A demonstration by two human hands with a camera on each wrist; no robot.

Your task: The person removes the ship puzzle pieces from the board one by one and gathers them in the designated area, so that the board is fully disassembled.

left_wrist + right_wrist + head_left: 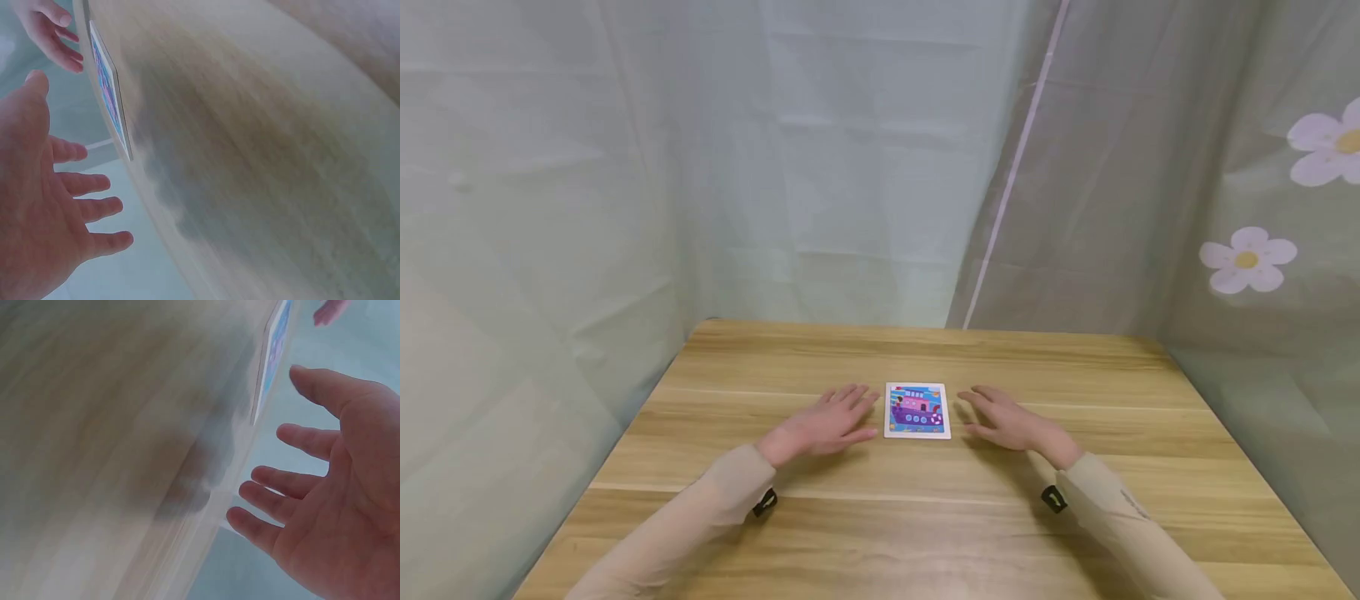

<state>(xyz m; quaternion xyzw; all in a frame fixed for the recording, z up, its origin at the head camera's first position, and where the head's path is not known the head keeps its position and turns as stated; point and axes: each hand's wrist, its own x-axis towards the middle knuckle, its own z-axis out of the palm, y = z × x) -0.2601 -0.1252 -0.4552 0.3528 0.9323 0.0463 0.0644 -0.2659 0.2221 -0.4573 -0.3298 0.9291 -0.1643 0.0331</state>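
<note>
A square picture puzzle [917, 411] with a white frame lies flat on the wooden table, showing a pink and purple ship on blue. My left hand [831, 422] hovers just left of it, palm down, fingers spread and holding nothing. On the other side, my right hand [1011, 421] is also over the table, its fingers loosely extended and empty. In the left wrist view the left hand [50, 194] stands apart from the puzzle's edge [112, 94]. The right wrist view has the right hand [337, 481] with a gap between its fingertips and the puzzle [272, 359].
The wood-grain table [910, 533] reaches back to a hanging pale curtain [850, 167]. Curtains also stand along the left and right sides, the right one bearing white flowers [1247, 260]. A black strap piece [765, 502] hangs under the left sleeve, another [1054, 498] under the right.
</note>
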